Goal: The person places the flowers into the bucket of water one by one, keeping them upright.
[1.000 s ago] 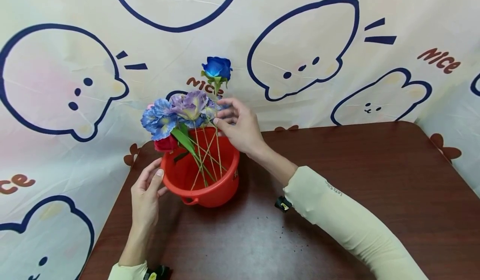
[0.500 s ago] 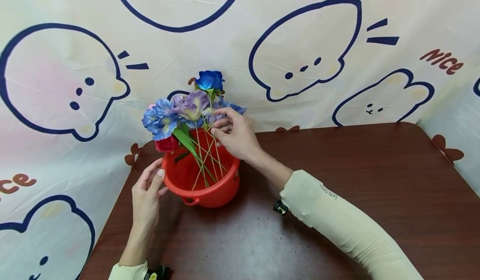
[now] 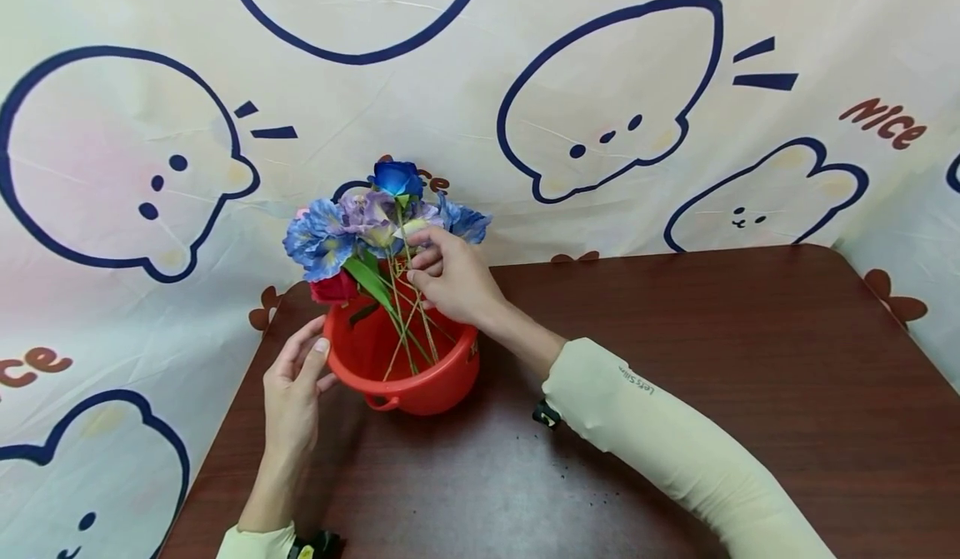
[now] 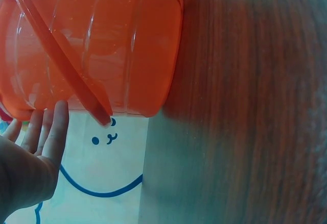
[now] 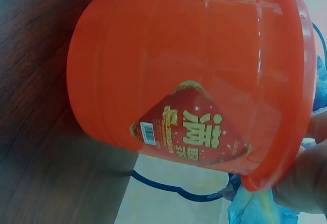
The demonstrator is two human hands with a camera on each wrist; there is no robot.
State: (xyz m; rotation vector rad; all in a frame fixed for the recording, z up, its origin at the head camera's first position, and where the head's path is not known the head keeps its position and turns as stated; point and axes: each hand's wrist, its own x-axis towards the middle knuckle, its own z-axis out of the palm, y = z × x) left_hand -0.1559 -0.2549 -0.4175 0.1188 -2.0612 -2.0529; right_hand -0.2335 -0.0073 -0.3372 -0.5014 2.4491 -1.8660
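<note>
A red plastic bucket stands on the table, holding several artificial flowers on long stems. My right hand pinches the stem of a blue rose above the bucket's far right rim. The rose's head sits just above a lilac flower, its stem reaching down inside the bucket. My left hand rests against the bucket's left rim, fingers fairly straight; in the left wrist view those fingers lie along the bucket's side, beside its handle.
Blue ruffled flowers and a red rose lean over the bucket's left rim. The dark wooden table reaches to a printed cloth backdrop. Small dark specks lie on the table in front. A label marks the bucket's side.
My right hand has moved left and down with the blue rose, its head sinking toward the other flowers. The left hand and the bucket have stayed in place.
</note>
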